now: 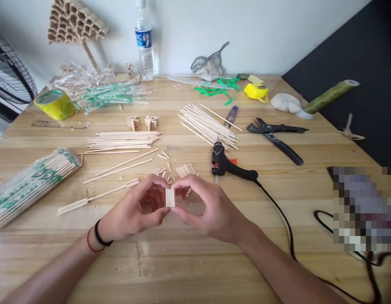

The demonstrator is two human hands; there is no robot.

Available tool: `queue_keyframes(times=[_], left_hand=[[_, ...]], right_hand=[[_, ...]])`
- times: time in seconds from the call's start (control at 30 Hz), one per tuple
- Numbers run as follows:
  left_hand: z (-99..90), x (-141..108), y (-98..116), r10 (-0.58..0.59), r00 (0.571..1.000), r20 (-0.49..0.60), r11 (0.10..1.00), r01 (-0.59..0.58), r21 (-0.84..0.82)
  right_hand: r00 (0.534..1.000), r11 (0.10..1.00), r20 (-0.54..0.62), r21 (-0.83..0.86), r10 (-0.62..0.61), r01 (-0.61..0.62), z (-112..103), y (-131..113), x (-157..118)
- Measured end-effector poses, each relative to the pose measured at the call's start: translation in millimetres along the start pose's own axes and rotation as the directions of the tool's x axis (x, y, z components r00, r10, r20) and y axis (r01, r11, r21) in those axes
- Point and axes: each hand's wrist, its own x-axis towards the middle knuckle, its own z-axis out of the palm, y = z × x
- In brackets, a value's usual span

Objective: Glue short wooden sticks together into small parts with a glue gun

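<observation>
A small block of short wooden stick pieces (170,198), laid side by side, is held up between both hands. My left hand (143,205) pinches its left side with thumb and fingertips, and my right hand (203,205) pinches its right side the same way. Just behind the hands lie loose short stick pieces (169,167) and another flat row of short sticks (185,170). A black glue gun (225,162) rests to the right of these, its nozzle pointing away. Long sticks (124,140) lie in a pile at the left, with a second pile (209,124) behind the glue gun.
Pliers (271,135), purple snips (231,116) and yellow tape (55,104) lie around the wooden table (189,270). A bag of sticks (33,181) is at left; a bottle (146,46) stands at the wall. The glue gun's cord (285,219) runs along the right.
</observation>
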Motion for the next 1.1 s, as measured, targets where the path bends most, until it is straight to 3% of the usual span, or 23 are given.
queue_keyframes(times=[0.33,1.1], left_hand=[[0.8,-1.4,-0.8,0.066,0.998,0.012,0.997,-0.067,0.042],[0.8,-1.2,2.4,0.035,0.999,0.015,0.999,-0.035,-0.011]], right_hand=[[0.999,0.998,0.026,0.063,0.024,-0.025,1.7,-0.7,-1.9],[1.0,0.998,0.027,0.054,0.016,-0.017,2.8,-2.7,-2.4]])
